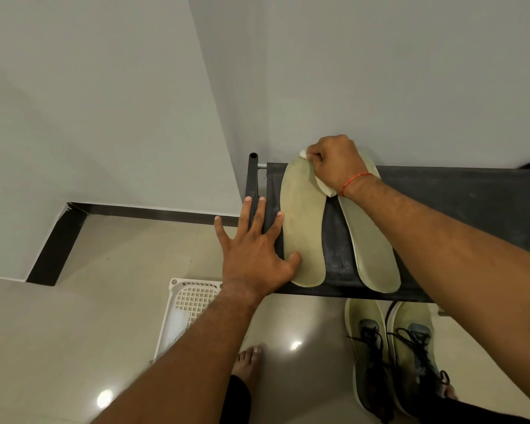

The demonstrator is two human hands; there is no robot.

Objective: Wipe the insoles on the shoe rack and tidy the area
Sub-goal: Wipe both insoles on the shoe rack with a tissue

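Two pale green insoles lie side by side on the black top of the shoe rack (459, 209), toes toward the wall. My left hand (254, 249) lies flat with spread fingers, thumb pressing the heel half of the left insole (303, 228), the other fingers on the rack's left edge. My right hand (334, 160) grips a white cloth (323, 186) at the toe end of the left insole, and my right forearm crosses over the right insole (374, 240).
A pair of green shoes with black laces (395, 356) stands on the tiled floor below the rack's front edge. A white plastic basket (187, 304) sits on the floor to the left. My bare foot (248, 359) is beside it. Walls close behind.
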